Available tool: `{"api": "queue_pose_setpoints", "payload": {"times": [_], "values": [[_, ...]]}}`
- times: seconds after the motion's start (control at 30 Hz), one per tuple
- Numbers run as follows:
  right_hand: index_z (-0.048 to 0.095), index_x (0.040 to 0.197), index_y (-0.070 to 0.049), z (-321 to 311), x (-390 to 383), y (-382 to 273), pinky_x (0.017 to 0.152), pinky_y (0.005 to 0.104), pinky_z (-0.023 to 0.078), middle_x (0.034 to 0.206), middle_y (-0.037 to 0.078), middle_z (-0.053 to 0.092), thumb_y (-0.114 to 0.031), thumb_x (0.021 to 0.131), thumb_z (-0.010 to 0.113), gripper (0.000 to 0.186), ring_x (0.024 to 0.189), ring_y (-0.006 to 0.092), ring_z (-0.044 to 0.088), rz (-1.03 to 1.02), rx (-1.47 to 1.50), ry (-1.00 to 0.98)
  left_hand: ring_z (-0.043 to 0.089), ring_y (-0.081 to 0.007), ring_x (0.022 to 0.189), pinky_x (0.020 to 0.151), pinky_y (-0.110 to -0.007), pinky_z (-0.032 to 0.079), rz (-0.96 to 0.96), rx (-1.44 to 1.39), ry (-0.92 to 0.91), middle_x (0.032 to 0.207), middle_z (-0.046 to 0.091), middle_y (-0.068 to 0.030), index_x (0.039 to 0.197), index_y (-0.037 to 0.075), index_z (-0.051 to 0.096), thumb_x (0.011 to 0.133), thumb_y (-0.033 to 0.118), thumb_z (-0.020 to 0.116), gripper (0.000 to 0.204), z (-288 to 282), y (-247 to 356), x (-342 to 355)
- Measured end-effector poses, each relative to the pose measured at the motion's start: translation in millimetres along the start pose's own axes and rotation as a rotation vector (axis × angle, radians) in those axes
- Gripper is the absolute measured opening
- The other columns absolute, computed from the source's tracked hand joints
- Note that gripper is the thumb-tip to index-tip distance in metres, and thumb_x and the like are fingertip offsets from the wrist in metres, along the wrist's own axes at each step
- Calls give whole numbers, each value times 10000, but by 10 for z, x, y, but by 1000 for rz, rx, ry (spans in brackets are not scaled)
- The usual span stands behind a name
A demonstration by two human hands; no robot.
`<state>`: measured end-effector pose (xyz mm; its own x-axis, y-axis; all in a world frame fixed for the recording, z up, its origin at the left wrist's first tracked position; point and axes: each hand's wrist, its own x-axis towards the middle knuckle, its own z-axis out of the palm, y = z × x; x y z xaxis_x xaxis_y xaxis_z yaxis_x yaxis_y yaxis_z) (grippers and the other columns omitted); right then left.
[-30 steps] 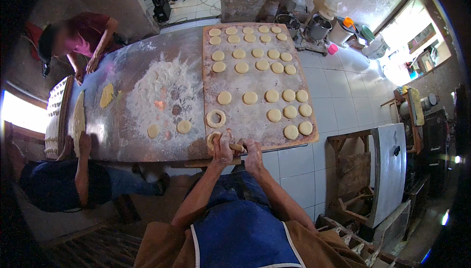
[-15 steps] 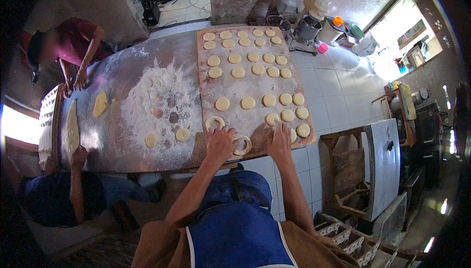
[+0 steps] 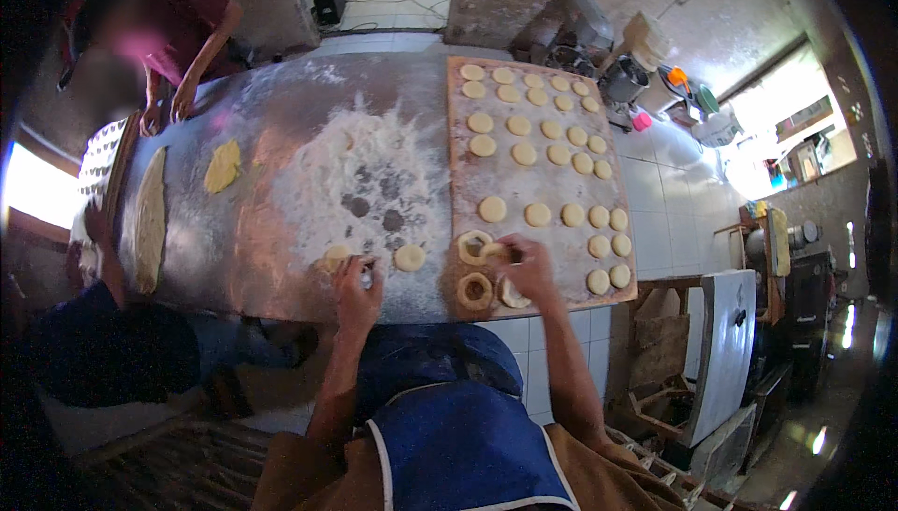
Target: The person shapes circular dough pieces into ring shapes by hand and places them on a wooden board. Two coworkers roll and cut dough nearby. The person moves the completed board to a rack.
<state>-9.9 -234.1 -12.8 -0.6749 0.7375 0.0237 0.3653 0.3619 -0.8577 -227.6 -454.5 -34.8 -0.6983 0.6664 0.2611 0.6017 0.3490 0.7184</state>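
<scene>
Near the front edge of the floured metal table, my left hand (image 3: 358, 294) has its fingers curled beside a flat dough round (image 3: 336, 257). A small pale object shows at its fingers, too unclear to name. Another dough round (image 3: 410, 258) lies to its right. My right hand (image 3: 529, 273) is closed on a dough round (image 3: 499, 253), held over the near left part of the wooden board (image 3: 524, 185). Beneath and beside it are a dough ring (image 3: 470, 246), a second ring (image 3: 474, 292) and a third ring (image 3: 513, 294), partly hidden by my wrist.
Rows of dough rounds (image 3: 524, 153) cover the board. Loose flour (image 3: 365, 151) is spread on the table, with a yellow dough lump (image 3: 223, 166) and a long dough strip (image 3: 151, 221) farther left. Two people work at the left end, by a filled tray (image 3: 98, 160).
My left hand has moved left from the board to the floured table. My right hand has lifted a dough round and carried it left toward the rings. The view has shifted left.
</scene>
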Motion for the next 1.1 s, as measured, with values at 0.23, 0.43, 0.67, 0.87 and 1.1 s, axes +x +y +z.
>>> {"api": "queue_pose_setpoints", "payload": {"times": [0.23, 0.43, 0.67, 0.87, 1.1], "values": [[643, 1090, -44, 1650, 252, -764, 784, 372, 489, 978, 159, 630, -91, 734, 704, 364, 909, 283, 612, -286, -175, -241, 562, -278, 838, 807, -425, 393, -190, -48, 126, 863, 595, -105, 896, 40, 611, 837, 135, 611, 112, -448, -406, -167], [605, 851, -59, 1974, 612, -693, 822, 384, 477, 1044, 156, 607, -123, 720, 714, 182, 960, 256, 607, -376, -672, -204, 602, -308, 819, 722, -402, 468, -159, -117, 50, 886, 601, -148, 954, 13, 603, 853, 118, 622, 147, -512, -302, -110], [514, 981, -11, 1795, 324, -897, 709, 298, 534, 806, 111, 652, -4, 768, 713, 292, 795, 147, 641, 164, 495, -156, 652, -203, 845, 744, -318, 517, -392, -563, -39, 946, 664, -143, 1051, -48, 621, 882, 143, 621, 255, -281, -184, 103], [412, 1142, -29, 1620, 210, -1096, 711, 312, 542, 895, 147, 639, -4, 761, 682, 467, 818, 180, 638, 169, 418, -81, 628, -144, 825, 717, -278, 519, -377, -756, -106, 922, 658, -98, 1039, -40, 641, 923, 123, 570, 212, -244, -25, 211], [405, 1220, -27, 1288, 180, -1119, 690, 321, 532, 904, 124, 632, -22, 796, 625, 479, 803, 189, 634, 199, 511, -254, 594, -149, 920, 771, -266, 506, -613, -1085, -281, 1011, 610, -60, 1205, 21, 537, 946, 83, 510, 267, -76, 84, 232]]}}
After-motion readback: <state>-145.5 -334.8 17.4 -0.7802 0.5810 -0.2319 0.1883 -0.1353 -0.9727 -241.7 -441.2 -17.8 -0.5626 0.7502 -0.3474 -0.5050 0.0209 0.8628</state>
